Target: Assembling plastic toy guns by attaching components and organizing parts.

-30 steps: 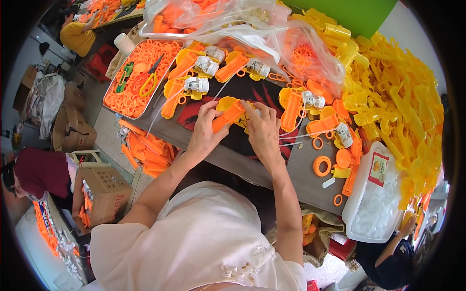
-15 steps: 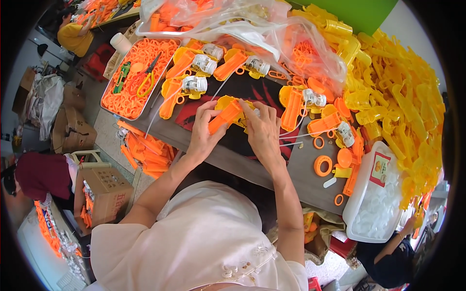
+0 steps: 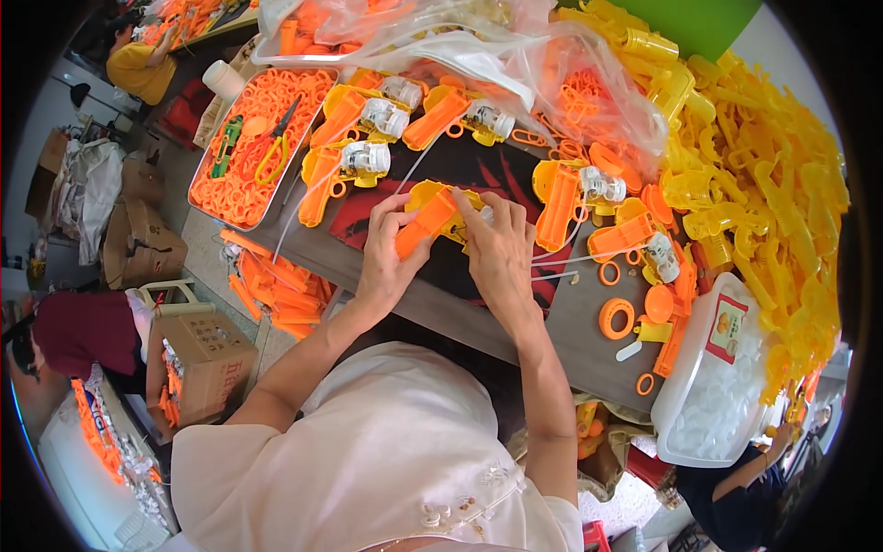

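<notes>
My left hand (image 3: 390,250) is closed round the orange handle-like piece of a yellow plastic toy shell (image 3: 429,222), above the dark mat. On the shell's other side my right hand (image 3: 499,250) grips it, fingers pressing along its upper edge. A clear-white part shows partly behind the right fingers; the rest is hidden. Similar part-built toys surround my hands: one yellow-and-orange toy (image 3: 322,184) at the left with a clear-white unit, another (image 3: 555,207) at the right, and several along the back. Thin white wires trail from some of them.
At the left stands a metal tray (image 3: 191,198) of orange rings, with scissors (image 3: 280,138) on top. Yellow parts (image 3: 773,184) are heaped at the right beside a white tub (image 3: 671,419) of clear pieces. Plastic bags (image 3: 515,64) lie at the back. Other people sit nearby.
Both hands keep nearly the same grip on the toy shell. The table's contents sit slightly differently in the picture, as from a small head turn.
</notes>
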`<state>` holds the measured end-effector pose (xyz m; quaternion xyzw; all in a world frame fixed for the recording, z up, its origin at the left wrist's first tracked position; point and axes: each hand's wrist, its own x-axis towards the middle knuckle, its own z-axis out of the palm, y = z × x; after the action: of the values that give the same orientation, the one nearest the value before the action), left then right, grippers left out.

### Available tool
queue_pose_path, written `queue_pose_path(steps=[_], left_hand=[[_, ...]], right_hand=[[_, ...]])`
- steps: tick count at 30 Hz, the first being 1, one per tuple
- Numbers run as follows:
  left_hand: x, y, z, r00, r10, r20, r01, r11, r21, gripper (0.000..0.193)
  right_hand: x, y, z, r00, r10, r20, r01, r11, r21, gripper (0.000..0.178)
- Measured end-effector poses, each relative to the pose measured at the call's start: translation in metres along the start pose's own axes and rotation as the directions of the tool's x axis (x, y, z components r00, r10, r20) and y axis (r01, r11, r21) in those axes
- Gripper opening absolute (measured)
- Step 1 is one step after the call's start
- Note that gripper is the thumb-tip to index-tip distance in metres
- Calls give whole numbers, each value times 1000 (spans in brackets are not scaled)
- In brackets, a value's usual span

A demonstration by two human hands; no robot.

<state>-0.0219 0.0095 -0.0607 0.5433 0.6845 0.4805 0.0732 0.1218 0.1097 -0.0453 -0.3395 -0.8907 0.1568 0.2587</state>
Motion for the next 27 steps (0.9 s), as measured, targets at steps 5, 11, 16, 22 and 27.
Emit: queue_pose_path(steps=[5, 11, 16, 22, 27], left_hand=[[-1, 1, 1, 1000, 2, -9, -2, 999, 41, 39], [1, 4, -2, 999, -13, 42, 11, 999, 33, 39], [2, -3, 0, 998, 50, 33, -53, 995, 85, 44], [34, 31, -9, 962, 274, 19, -265, 907, 327, 34], [47, -4, 13, 929, 342, 141, -342, 939, -22, 15]], right_hand=[[1, -1, -2, 1000, -1, 15, 1, 1000, 6, 56], [1, -2, -5, 1000, 0, 24, -1, 1000, 6, 57], [2, -4, -5, 1000, -3, 20, 4, 1000, -22, 55], [1, -1, 1, 999, -42, -8, 41, 996, -79, 52], [-7, 2, -17, 989, -134, -63, 135, 991, 12, 49]])
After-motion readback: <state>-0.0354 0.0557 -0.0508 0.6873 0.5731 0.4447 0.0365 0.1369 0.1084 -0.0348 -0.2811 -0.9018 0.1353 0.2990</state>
